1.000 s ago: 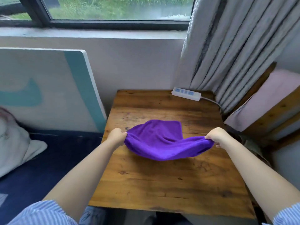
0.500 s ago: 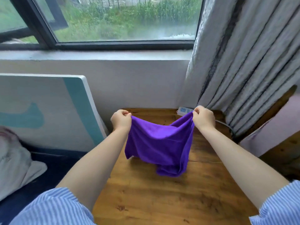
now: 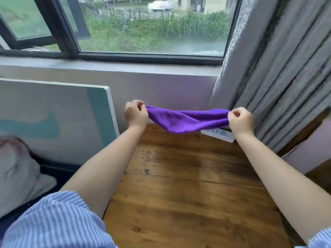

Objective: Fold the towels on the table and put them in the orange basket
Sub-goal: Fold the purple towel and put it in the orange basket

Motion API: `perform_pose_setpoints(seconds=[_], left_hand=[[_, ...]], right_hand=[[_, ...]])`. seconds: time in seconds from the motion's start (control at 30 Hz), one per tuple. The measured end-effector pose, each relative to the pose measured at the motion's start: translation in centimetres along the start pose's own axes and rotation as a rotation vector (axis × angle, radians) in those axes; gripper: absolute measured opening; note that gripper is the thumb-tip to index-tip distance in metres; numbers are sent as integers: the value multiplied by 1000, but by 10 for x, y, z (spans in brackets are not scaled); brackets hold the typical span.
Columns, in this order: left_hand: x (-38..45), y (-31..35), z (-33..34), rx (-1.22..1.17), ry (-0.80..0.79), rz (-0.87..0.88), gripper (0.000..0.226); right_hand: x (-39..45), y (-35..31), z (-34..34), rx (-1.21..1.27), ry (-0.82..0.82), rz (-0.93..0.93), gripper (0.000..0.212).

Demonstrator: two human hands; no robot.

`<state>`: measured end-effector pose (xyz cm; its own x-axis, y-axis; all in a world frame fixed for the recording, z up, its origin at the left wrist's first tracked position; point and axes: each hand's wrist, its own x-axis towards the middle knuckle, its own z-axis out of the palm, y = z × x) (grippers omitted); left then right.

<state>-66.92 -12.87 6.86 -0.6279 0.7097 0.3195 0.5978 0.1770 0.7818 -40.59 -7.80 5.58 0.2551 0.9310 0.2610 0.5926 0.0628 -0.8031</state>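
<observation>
The purple microfibre towel (image 3: 186, 119) hangs in the air above the far edge of the brown wooden counter (image 3: 188, 194), stretched between both hands and clear of the surface. The left hand (image 3: 136, 113) is pinched shut on one end, the right hand (image 3: 240, 120) on the other — the two held well apart and at about the same height. The cloth sags and twists in the middle, so its edges are not yet squared. A white power strip (image 3: 219, 135) lies on the counter just beneath the right end. The orange basket is not in view.

Judgement: the step in hand is spreading the towel for its first fold. It calls for each hand gripping a true corner, the twist shaken out, and the cloth lowered flat onto bare wood — away from the strip.
</observation>
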Motion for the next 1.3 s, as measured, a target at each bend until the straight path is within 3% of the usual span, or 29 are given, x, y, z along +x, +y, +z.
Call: perform_pose_setpoints(seconds=[0.17,0.37,0.53,0.77,0.9,1.0,1.1,1.3], left_hand=[[-54,-64,9,363,-470,-64,23],[-134,-128,17,893,-1061,86,30],[-182,-164,14,1220,-1395,195,33],[-226,-185,-1,1267,-1617,16,21],[-236,-187,1,1207,-1692,-134,21],[-227,-180,12,1154,-1605,41,35],[-208,-174,32,1041,-1458,91,35],[-163,-158,76,957,-1354,-17,34]], right_hand=[[-64,74,4,-334,-229,181,15],[-152,146,-2,-851,-681,320,32],[-207,181,-15,-991,-826,366,32],[-252,207,-23,-1132,-1071,391,32],[-251,212,-22,-1158,-1266,412,19],[-236,217,-17,-1079,-1181,381,32],[-211,217,-9,-978,-1009,343,29],[-145,215,26,-777,-887,261,24]])
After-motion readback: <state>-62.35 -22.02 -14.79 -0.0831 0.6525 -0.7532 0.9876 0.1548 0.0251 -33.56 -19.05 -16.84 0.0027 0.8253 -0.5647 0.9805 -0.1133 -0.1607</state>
